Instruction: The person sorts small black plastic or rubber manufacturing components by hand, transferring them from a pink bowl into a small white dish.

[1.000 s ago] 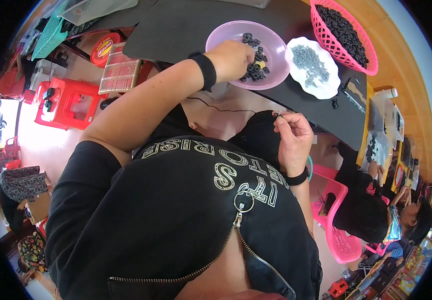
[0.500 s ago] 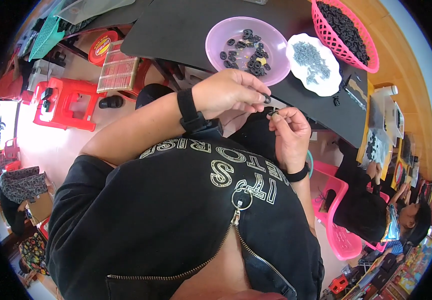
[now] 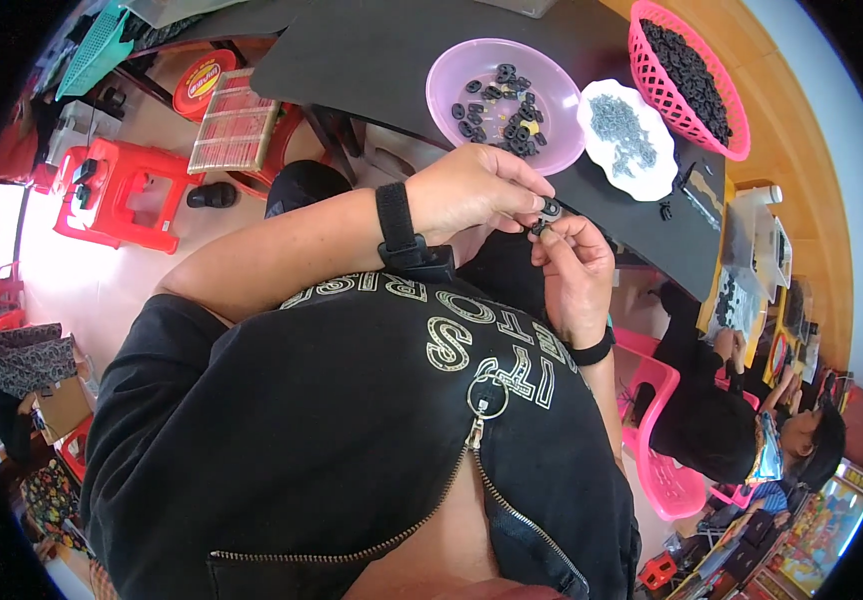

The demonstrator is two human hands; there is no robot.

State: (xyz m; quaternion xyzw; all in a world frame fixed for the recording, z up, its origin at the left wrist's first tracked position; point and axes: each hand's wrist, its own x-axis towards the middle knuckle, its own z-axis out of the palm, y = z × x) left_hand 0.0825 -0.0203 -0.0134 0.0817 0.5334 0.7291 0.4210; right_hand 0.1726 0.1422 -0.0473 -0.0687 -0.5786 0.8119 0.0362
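Note:
My left hand [image 3: 477, 193] pinches a small black oval plastic part [image 3: 550, 208] between thumb and fingertips. Close below it, my right hand [image 3: 580, 275] grips a smaller black piece [image 3: 539, 228] whose shape is mostly covered by the fingers. The two pieces are nearly together, and I cannot tell whether they touch. Just beyond my hands, a pale purple basin [image 3: 449, 78] holds several black oval parts [image 3: 522, 135] and some tiny yellowish bits. Beside it, a white scalloped plate [image 3: 659, 180] carries a heap of small grey metal-looking pieces [image 3: 624, 130].
A pink lattice basket [image 3: 649, 68] full of black parts stands at the far right of the dark table [image 3: 352, 60]. Red stools [image 3: 117, 195] are to the left. At the right, another person [image 3: 707, 425] sits on a pink chair [image 3: 664, 470], hands at a table.
My hands have come closer, bringing the two black pieces nearly together. The black part in my left hand has turned to show more of its oval face. The whole view has shifted slightly.

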